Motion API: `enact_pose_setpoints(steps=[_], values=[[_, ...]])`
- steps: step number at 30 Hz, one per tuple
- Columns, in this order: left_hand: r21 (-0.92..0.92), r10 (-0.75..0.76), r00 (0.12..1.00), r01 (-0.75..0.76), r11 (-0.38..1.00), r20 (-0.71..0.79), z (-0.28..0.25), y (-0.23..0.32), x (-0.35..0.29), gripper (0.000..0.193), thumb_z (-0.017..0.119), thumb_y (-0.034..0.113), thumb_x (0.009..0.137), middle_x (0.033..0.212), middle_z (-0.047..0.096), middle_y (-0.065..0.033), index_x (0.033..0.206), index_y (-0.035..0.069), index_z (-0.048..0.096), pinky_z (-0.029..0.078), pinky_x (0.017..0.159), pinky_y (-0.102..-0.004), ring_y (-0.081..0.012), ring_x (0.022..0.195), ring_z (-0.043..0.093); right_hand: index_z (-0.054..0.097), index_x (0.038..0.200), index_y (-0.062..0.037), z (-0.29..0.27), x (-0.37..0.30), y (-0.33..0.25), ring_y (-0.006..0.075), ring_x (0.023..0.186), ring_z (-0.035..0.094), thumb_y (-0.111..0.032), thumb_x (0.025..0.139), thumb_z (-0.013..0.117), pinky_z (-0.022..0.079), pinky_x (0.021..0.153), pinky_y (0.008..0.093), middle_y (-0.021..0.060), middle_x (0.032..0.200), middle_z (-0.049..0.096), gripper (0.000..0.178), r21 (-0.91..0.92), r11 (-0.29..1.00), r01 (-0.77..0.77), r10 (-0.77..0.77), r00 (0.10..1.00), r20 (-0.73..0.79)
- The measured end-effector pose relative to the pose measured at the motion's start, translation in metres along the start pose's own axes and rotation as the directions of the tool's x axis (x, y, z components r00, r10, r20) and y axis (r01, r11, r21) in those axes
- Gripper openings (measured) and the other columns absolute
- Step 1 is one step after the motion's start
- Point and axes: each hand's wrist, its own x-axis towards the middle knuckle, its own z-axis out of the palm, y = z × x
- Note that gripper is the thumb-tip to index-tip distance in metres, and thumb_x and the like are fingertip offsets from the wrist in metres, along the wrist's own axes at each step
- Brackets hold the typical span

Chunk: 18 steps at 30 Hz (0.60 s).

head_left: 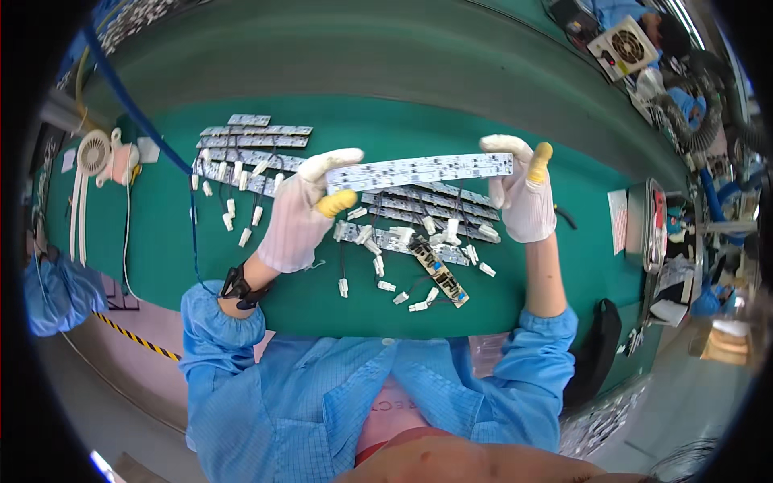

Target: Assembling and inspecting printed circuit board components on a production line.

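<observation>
Currently:
- Both hands hold one long white LED strip (420, 171) level above the green mat (161, 241), one hand at each end.
- Left hand (299, 211), white glove, yellow cot on the thumb: fingers closed on the strip's left end, thumb under, fingers on top.
- Right hand (523, 197), same glove, yellow cot on one finger: closed on the right end, pinch looks light.
- Below the strip: pile of similar strips (431, 211) with black leads and white plugs (377, 266), plus a small brown driver board (439, 274) just beside the pile.
- Second stack of strips (254, 145) to the left, well apart from the hands.
- White desk fan (95, 153) at far left; metal tray (654, 225) at right edge.

Risks, my read:
- Strip is long and thin, held only at the ends. Any twist between the hands would flex it and could crack solder joints.
- Light right pinch: a slip drops that end onto the pile, scuffing LEDs.
- Can't tell if this strip has a lead hanging; if so, it could snag the plugs below and drag the pile.
- Loose leads underneath are tangled, so lowering blind risks catching one.
</observation>
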Motion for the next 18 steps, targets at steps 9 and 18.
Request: enact_pose_setpoints(steps=[9, 18], values=[[0.113, 0.040, 0.999, -0.037, 0.993, -0.025, -0.007, -0.009, -0.002, 0.036, 0.068, 0.005, 0.077, 0.102, 0.063, -0.0082, 0.111, 0.003, 0.056, 0.050, 0.075, -0.0271, -0.0142, 0.090, 0.061, 0.051, 0.112, 0.0010, -0.012, -0.015, 0.008, 0.0016, 0.039, 0.033, -0.051, 0.091, 0.042, 0.022, 0.036, 0.0161, -0.0014, 0.062, 0.047, 0.057, -0.082, 0.996, 0.033, -0.030, 0.999, 0.038], [0.073, -0.042, 0.999, 0.040, 0.997, 0.016, -0.009, -0.003, -0.006, 0.051, 0.071, 0.030, 0.075, 0.107, 0.063, -0.0130, 0.114, 0.000, 0.055, 0.046, 0.086, -0.0323, -0.0176, 0.096, 0.060, 0.055, 0.106, 0.0036, -0.013, -0.022, 0.001, -0.0042, 0.049, 0.032, 0.002, 0.088, 0.045, 0.021, 0.044, 0.0135, -0.0045, 0.069, 0.047, 0.020, -0.108, 0.993, 0.052, -0.052, 0.999, 0.005]])
